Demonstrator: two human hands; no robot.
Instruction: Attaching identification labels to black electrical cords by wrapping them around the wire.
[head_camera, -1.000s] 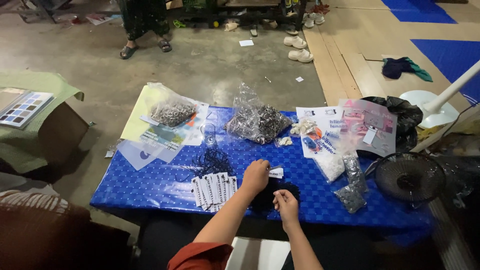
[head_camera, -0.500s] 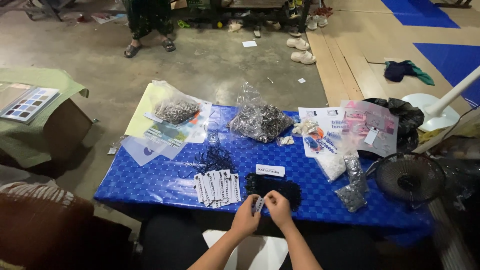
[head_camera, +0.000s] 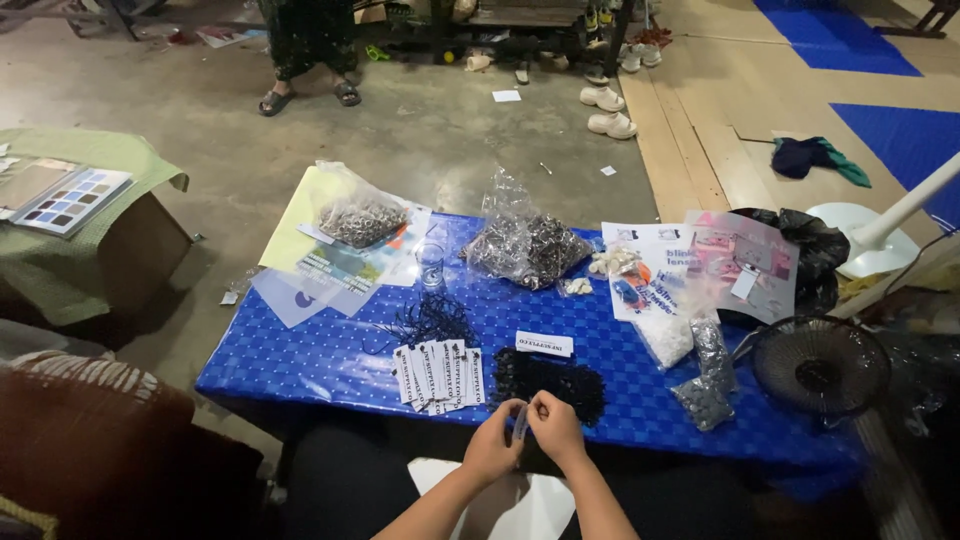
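Hands are now meeting at the table's near edge, left hand (head_camera: 492, 450) and right hand (head_camera: 556, 428) fingers pinched together on a small tag (head_camera: 521, 422) lifted off the blue table (head_camera: 330, 360).

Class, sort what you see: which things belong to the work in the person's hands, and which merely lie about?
In use:
left hand
right hand
small tag pinched between them
row of white tags
heap of black strings

Lying about:
black fan
clear glass
shoes
swatch card

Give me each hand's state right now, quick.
Left hand: closed, pinching a small pale tag together with the other hand.
Right hand: closed on the same tag, at the blue table edge.
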